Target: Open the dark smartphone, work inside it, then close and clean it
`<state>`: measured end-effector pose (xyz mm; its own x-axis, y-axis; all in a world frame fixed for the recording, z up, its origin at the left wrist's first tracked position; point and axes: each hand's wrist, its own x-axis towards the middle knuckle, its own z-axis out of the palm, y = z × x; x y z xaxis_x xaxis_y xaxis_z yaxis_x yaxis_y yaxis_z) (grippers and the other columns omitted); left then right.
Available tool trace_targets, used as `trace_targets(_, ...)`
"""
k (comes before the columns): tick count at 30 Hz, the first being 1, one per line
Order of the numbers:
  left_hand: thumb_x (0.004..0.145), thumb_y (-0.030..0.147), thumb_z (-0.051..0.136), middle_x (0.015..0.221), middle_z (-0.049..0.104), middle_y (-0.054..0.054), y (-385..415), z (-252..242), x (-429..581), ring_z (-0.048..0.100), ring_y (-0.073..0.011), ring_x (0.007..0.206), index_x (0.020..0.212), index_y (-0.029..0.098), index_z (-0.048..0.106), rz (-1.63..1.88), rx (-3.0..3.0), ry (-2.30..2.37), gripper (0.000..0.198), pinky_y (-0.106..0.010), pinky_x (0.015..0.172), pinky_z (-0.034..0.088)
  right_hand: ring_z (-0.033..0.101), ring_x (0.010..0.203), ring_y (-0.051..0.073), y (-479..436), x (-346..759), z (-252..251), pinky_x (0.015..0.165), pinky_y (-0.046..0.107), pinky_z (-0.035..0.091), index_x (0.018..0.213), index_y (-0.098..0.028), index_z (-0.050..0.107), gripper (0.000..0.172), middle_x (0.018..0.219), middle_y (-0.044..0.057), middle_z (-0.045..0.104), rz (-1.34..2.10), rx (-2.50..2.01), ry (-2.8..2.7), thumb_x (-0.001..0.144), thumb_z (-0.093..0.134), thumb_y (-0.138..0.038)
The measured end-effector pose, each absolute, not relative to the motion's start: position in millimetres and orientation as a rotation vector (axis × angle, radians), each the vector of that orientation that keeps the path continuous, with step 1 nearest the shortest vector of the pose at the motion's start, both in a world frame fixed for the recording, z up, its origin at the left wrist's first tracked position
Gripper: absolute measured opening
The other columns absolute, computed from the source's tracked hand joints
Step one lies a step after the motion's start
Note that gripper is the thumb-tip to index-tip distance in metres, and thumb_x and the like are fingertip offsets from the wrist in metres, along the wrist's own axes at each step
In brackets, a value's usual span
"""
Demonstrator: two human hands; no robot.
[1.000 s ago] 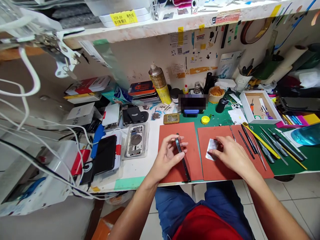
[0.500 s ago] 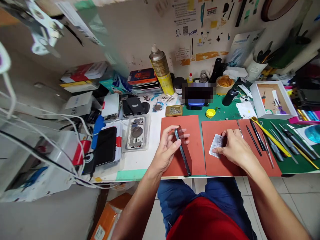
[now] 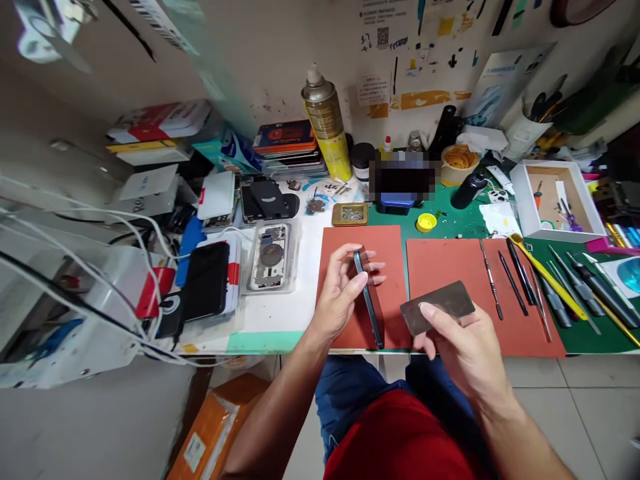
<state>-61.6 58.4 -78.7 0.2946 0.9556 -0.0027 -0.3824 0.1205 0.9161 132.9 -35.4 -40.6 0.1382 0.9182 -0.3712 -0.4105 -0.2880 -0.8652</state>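
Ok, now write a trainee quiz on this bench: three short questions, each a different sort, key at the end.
1. True or false: the left hand holds a phone with its narrow edge toward the camera.

2. Choose one. The right hand holds:
a) a screwdriver
b) a dark card
c) a roll of tape

3. What colour is the mat under the yellow cap?

Key: 1 true; 2 b; 3 green.
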Motion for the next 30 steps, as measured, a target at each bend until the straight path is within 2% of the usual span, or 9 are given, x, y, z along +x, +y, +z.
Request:
trace_targets(2,0.100,0.043,0.078,0.142,0.064,-0.008,58,-78,-62,0.073,-0.0297,0.126,0.139,0.035,0.054,1.110,1.007,0.729,0.047,-0.056,0.108,0.063,0.067,0.046,0.015,-35,117,-37,0.042,0.024,0.053,0.086,-0.018,0.079,0.028,0.063,0.004,0.077,1.426,-1.201,-0.613,0.092,0.089,-0.044)
trace_targets(5,0.101,0.044,0.077,0.144,0.063,-0.008,57,-77,-63,0.072,-0.0301,0.128,0.140,0.036,0.055,1.097,1.021,0.726,0.045,-0.056,0.108,0.062,0.078,0.055,0.021,-30,102,-31,0.048,0.029,0.066,0.092,-0.018,0.084,0.028,0.077,0.008,0.085,1.326,-1.256,-0.612,0.081,0.097,-0.040)
trace_targets(8,0.101,0.044,0.077,0.144,0.062,-0.008,57,-76,-63,0.072,-0.0298,0.127,0.140,0.036,0.055,1.092,1.025,0.718,0.045,-0.054,0.108,0.063,0.080,0.057,0.024,-27,95,-27,0.052,0.032,0.071,0.086,-0.019,0.088,0.021,0.072,0.007,0.084,1.221,-1.325,-0.654,0.079,0.097,-0.037)
trace_targets(13,0.102,0.043,0.076,0.143,0.061,-0.007,59,-77,-63,0.072,-0.0291,0.127,0.141,0.037,0.056,1.083,1.048,0.718,0.044,-0.056,0.109,0.063,0.076,0.050,0.019,-24,93,-27,0.051,0.025,0.067,0.082,-0.023,0.089,0.005,0.063,0.002,0.080,1.015,-1.355,-0.829,0.086,0.088,-0.026)
trace_targets(21,0.102,0.041,0.077,0.142,0.061,-0.006,60,-81,-63,0.072,-0.0267,0.125,0.141,0.039,0.059,1.093,1.068,0.686,0.042,-0.048,0.104,0.066,0.074,0.048,0.015,-24,89,-33,0.050,0.021,0.062,0.083,-0.024,0.089,0.007,0.061,-0.001,0.078,0.927,-1.369,-0.917,0.089,0.086,-0.022)
trace_targets(30,0.102,0.041,0.077,0.141,0.060,-0.006,60,-79,-63,0.072,-0.0267,0.126,0.142,0.039,0.058,1.095,1.082,0.683,0.044,-0.049,0.106,0.065,0.072,0.048,0.014,-25,94,-31,0.051,0.020,0.062,0.084,-0.025,0.090,0.009,0.061,-0.001,0.078,0.972,-1.379,-0.953,0.090,0.085,-0.025)
